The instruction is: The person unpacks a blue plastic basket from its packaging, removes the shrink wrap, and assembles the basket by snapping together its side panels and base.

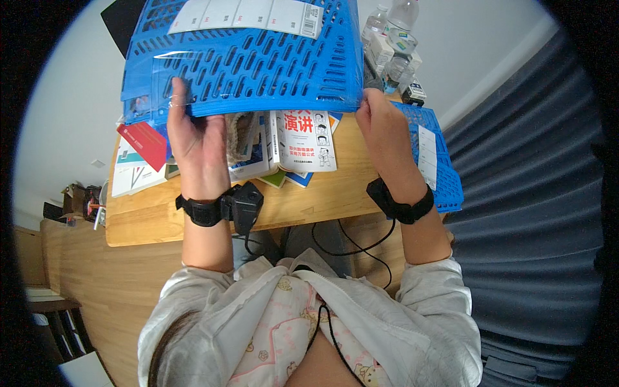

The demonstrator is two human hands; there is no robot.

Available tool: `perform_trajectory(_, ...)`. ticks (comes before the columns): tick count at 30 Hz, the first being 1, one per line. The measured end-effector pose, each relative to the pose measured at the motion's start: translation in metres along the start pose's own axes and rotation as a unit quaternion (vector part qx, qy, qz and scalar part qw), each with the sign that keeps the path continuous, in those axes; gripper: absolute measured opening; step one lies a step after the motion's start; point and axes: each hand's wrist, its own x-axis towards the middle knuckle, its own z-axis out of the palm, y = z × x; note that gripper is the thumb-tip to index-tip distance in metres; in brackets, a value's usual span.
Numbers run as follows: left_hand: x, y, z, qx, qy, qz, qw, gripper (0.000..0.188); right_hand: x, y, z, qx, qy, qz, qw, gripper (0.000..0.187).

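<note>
Hands grip a blue slotted plastic basket [245,58] by its near rim, raised above the books [293,145] on the wooden tabletop [193,219]. Left hand [196,138] pinches the rim, fingers [177,97] wrapped; right hand [380,126] clamps the corner. Keeping both grips level would probably stop it tipping onto the books.

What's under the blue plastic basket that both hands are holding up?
Under the blue slotted plastic basket, held by the left hand and right hand, books lie on the wooden table. The basket covers their far ends.
</note>
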Motion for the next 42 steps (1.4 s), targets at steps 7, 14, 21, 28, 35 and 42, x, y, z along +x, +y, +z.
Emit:
perform_trajectory(7, 0.004, 0.002, -0.001, -0.005, -0.002, 0.004, 1.000, 0.040, 0.002, 0.006, 0.006, 0.052, 0.019, 0.001, 0.998, 0.010)
perform_trajectory(14, 0.008, 0.004, -0.003, -0.010, -0.001, 0.004, 1.000, 0.037, 0.003, 0.010, 0.011, 0.121, 0.063, -0.009, 0.991, 0.007)
perform_trajectory(21, 0.007, 0.005, -0.006, 0.011, -0.046, 0.012, 0.999, 0.035, 0.003, 0.018, 0.014, 0.250, 0.044, 0.013, 0.967, 0.006)
perform_trajectory(28, 0.008, 0.003, -0.003, -0.017, -0.031, 0.009, 0.999, 0.040, 0.000, 0.029, 0.028, 0.338, -0.104, 0.106, 0.930, 0.012)
perform_trajectory(35, 0.008, 0.006, -0.004, 0.020, -0.044, 0.006, 0.999, 0.044, -0.002, 0.023, 0.007, 0.371, -0.225, 0.089, 0.897, 0.018)
perform_trajectory(42, 0.014, 0.006, -0.007, 0.033, -0.042, 0.020, 0.998, 0.044, -0.001, 0.009, -0.005, 0.330, -0.213, 0.092, 0.915, 0.015)
